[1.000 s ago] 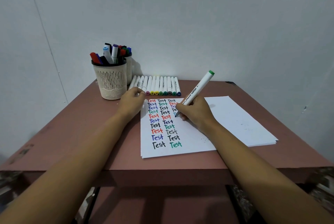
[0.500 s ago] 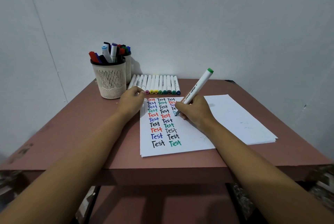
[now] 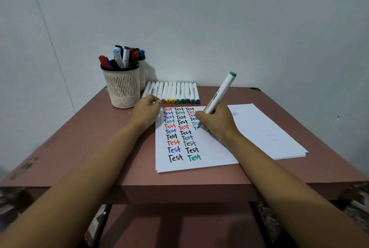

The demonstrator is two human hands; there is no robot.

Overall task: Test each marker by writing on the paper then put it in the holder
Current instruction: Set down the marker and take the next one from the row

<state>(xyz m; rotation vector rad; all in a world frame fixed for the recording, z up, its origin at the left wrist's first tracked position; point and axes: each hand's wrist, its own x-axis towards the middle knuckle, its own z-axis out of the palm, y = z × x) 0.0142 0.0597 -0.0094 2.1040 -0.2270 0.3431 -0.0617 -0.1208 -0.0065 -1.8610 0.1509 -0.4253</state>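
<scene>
My right hand (image 3: 217,122) grips a white marker with a green end (image 3: 220,92), its tip touching the paper (image 3: 199,164) in the third column of "Test" words. A first letter shows under the tip. My left hand (image 3: 146,110) rests with curled fingers on the paper's top left corner; whether it holds a cap I cannot tell. A cream mesh holder (image 3: 122,88) at the back left is filled with several markers. A row of white markers (image 3: 173,91) lies along the wall behind the paper.
A second holder (image 3: 142,71) with markers stands behind the first. More blank sheets (image 3: 265,129) lie fanned out to the right of the written sheet. The pink-brown table (image 3: 95,147) ends at a front edge below my forearms.
My right hand has slid slightly down the third column and the marker tip has begun a new word. The left hand has stayed on the paper's corner.
</scene>
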